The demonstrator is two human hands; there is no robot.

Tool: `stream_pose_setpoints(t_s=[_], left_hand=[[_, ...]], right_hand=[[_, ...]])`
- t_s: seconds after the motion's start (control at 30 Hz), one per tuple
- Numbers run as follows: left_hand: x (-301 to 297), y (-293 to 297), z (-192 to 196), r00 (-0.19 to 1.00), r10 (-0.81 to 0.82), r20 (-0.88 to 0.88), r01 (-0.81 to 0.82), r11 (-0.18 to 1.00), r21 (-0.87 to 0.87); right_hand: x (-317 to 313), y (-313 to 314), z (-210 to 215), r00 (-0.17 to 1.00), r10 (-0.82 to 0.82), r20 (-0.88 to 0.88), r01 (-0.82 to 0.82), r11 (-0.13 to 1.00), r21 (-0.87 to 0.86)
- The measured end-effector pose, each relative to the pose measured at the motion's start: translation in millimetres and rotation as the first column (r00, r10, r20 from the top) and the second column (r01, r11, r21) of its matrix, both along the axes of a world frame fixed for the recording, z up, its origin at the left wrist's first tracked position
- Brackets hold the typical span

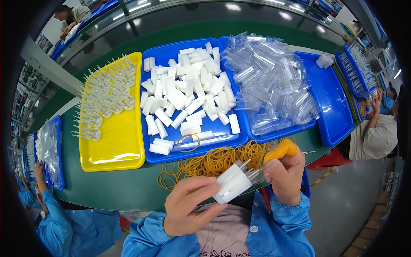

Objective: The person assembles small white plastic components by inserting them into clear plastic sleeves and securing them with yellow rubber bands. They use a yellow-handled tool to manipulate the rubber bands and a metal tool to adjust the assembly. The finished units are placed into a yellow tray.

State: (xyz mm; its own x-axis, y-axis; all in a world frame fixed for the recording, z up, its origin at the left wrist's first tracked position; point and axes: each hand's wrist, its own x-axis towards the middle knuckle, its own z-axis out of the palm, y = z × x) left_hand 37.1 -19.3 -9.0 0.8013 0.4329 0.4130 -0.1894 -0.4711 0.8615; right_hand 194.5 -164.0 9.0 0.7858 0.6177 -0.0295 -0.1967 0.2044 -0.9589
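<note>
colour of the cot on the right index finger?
Orange-yellow finger cot on the right hand; the head view shows it clearly, just above the white bundle.

Green table (141,188) carries 1 yellow tray (120,145) and 3 blue trays (201,147). Rubber bands (214,160) lie loose on it.

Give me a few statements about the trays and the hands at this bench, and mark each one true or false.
1. The yellow tray lies left of the blue tray of white blocks. True.
2. The rubber bands are piled inside the yellow tray. False: they lie on the green table.
3. The left hand holds a white bundle. True.
4. The right hand wears an orange finger cover. True.
5. The clear sleeves fill the yellow tray. False: they fill a blue tray.
</note>
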Motion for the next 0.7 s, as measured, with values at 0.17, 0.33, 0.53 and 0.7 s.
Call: stream_pose_setpoints(t_s=[0.17,0.33,0.53,0.7], left_hand=[[4,-1,6,0.98,-0.131,-0.15,0.135,0.991,0.014],[7,1,8,0.953,-0.246,-0.174,0.218,0.961,-0.168],[6,3,9,0.923,-0.338,-0.182,0.298,0.93,-0.216],[8,7,6,0.91,-0.38,-0.165,0.375,0.925,-0.062]], right_hand=[[-2,-2,0,0.992,-0.039,0.123,0.049,0.996,-0.076],[-3,-4,5,0.975,-0.054,0.215,0.078,0.991,-0.108],[-6,-7,10,0.921,-0.079,0.38,0.105,0.993,-0.048],[-2,-7,12,0.947,-0.04,0.318,0.071,0.994,-0.087]])
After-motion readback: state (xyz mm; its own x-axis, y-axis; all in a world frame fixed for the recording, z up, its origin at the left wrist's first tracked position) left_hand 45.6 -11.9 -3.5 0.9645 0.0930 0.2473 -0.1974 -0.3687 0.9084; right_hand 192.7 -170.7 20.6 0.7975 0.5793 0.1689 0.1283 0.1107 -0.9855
